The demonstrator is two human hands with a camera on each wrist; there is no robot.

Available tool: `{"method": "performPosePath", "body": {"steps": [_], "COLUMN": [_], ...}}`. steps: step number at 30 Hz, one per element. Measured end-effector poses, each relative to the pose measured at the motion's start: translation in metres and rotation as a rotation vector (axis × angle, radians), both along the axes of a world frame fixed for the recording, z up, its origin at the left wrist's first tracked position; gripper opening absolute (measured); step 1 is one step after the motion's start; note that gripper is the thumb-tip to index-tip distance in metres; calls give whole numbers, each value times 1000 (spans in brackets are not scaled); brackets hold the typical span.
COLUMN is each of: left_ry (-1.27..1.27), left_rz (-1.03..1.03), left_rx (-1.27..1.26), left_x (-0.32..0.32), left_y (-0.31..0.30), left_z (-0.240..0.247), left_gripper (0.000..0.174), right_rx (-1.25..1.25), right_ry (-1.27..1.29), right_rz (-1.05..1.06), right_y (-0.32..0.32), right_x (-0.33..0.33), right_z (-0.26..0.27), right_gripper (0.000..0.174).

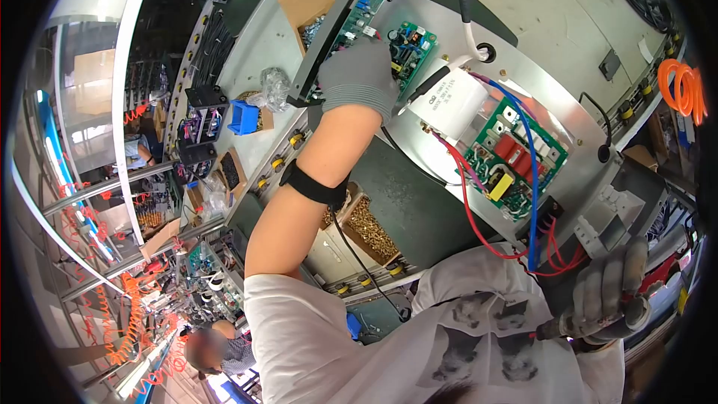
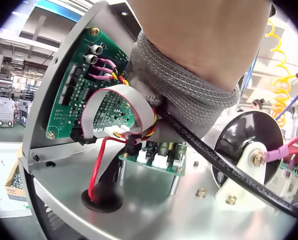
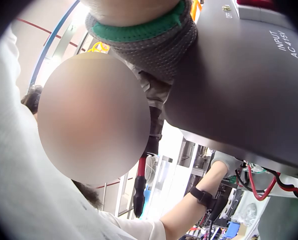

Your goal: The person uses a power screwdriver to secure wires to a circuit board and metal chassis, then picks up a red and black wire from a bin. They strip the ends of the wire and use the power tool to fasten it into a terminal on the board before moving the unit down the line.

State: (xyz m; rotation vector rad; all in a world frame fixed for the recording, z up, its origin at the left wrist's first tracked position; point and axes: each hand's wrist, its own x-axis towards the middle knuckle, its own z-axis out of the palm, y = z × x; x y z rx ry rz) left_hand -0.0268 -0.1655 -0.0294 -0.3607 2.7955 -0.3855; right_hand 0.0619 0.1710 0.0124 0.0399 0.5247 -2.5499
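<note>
Left hand point(image 1: 359, 75) and right hand point(image 1: 609, 292), both gloved, at an open metal chassis point(image 2: 144, 215). The left hand is at the chassis's left end, in front of the upright panel point(image 2: 39, 131); its fingers are mostly hidden by the glove's back, and whether they grip anything cannot be told. A black cable point(image 2: 219, 162) runs up to this glove. Just beside it, a looped grey ribbon cable point(image 2: 92, 110) hangs before the panel board point(image 2: 64, 115), which is fixed upright to the panel. A small board point(image 1: 415, 45) stands on posts on the chassis floor, near the panel. A red wire point(image 2: 95, 170) rises from a black grommet point(image 2: 103, 197) near one edge.

The right hand is outside the chassis's right end, its fingers curled round a red and black tool point(image 3: 141, 170). Between the two ends sit a white capacitor point(image 1: 451, 105) and, toward the right end, a large board point(image 1: 516, 157) crossed by a blue cable point(image 1: 532, 172). Beyond the left end, a blue bin point(image 1: 244, 117) rests on the pale counter point(image 1: 250, 52).
</note>
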Motion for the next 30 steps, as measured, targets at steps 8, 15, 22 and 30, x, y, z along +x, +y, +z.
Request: {"method": "performPosePath", "body": {"steps": [8,15,22,30], "left_ry": [132,87,62,41], "left_rz": [5,66,80,57], "left_rx": [32,19,2,-20], "left_x": [9,7,5,3], "left_y": [-3,2,3,7], "left_z": [-6,-2,0,1], "left_gripper": [21,21,19,18], "right_rx": [-17,-80,-108,-105], "right_ry": [39,5,20,46], "right_rz": [-16,-58,-53,25], "right_y": [-2,-11,-3,3], "right_x": [-2,-4,-8,-3], "right_z": [-1,3,-7,-6], "right_gripper": [30,27,27,27]}}
